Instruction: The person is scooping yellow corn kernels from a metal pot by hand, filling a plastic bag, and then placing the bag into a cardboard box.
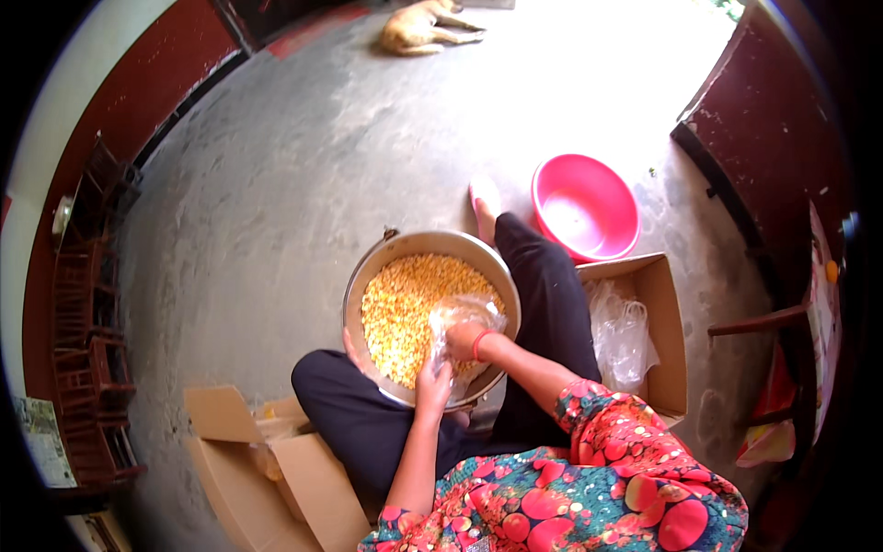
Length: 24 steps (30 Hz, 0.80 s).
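Observation:
Between my legs stands a round metal pot (350,296), filled with yellow corn kernels (405,299). Over its right side I have a clear plastic bag (478,308). My left hand (434,385) is closed on the bag's near edge, at the pot's front rim. With a red band at its wrist, my right hand (466,340) is curled at the bag, partly behind the plastic; what its fingers hold is hidden.
Right of my leg, a cardboard box (670,340) holds clear plastic bags (621,336). A pink basin (589,207) stands beyond it. Another open cardboard box (248,478) is at my left. A dog (428,28) lies far off; wooden chairs (92,368) line the left wall.

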{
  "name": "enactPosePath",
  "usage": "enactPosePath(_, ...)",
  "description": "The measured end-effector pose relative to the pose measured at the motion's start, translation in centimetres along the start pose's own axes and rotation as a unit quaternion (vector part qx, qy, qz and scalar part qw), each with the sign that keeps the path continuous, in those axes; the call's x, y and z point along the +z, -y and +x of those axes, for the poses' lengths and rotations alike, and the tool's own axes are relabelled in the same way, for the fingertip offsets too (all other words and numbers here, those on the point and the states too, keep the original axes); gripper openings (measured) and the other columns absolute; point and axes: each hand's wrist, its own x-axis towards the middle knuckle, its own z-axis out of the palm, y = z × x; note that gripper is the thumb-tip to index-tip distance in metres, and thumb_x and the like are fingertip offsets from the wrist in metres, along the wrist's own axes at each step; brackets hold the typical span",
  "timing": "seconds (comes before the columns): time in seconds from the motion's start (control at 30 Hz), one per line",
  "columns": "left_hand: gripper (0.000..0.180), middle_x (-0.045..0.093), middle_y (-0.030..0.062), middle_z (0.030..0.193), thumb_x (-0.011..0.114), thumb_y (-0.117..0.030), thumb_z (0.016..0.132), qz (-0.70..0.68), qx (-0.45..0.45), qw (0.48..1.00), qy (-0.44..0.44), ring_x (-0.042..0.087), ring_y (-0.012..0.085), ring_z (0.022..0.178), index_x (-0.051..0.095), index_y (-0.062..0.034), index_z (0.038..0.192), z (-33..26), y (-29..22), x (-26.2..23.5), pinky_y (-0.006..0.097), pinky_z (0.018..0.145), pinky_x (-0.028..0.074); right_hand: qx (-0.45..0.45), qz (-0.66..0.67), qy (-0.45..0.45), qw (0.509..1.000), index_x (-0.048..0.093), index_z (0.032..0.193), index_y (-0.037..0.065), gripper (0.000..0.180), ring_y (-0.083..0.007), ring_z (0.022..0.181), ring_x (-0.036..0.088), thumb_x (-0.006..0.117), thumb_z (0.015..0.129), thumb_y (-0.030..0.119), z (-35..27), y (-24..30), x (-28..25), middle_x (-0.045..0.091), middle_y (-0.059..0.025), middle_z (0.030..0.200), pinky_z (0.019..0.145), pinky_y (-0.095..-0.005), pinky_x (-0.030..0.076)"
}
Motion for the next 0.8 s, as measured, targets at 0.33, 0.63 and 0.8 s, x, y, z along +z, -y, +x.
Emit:
enactPosePath(0.33,0.036,0.059,0.0151,0.078,0.060,-0.015,0.062,0.254,0.077,0.964,-0.027,0.058,0.0221,0.070,0.054,-0.0039,0.096,-0.4,-1.8,0.1,0.032,0.061,0.045,-0.048,-0.026,-0.033,0.998,0.062,0.079,0.006,0.024,-0.0332,0.076,0.057,0.047,0.068,0.020,0.8,-2.0,2.8,0.060,-0.0179,0.080,0.070,-0.0396,0.044)
enactPosePath(0.63,0.033,0.058,0.0167,0.082,0.059,-0.022,0.062,0.478,0.188,0.852,-0.103,0.055,0.0332,0.078,0.054,-0.0041,0.089,-2.7,-3.4,-0.3,0.041,0.069,0.044,-0.008,-0.032,-0.095,0.995,0.061,0.077,0.007,0.022,-0.0322,0.073,0.056,0.046,0.068,0.020,-2.4,-2.4,2.1,0.059,-0.0168,0.078,0.067,-0.0399,0.044)
enactPosePath(0.8,0.023,0.057,0.0189,0.072,0.051,-0.023,0.070,0.494,0.146,0.852,-0.093,0.055,0.0365,0.069,0.057,-0.0030,0.079,-2.6,-3.2,-1.5,0.042,0.065,0.044,0.025,-0.075,-0.094,0.992,0.063,0.085,0.006,0.028,-0.0300,0.082,0.057,0.046,0.065,0.016,-4.0,-1.2,0.7,0.060,-0.0167,0.086,0.074,-0.0369,0.044)
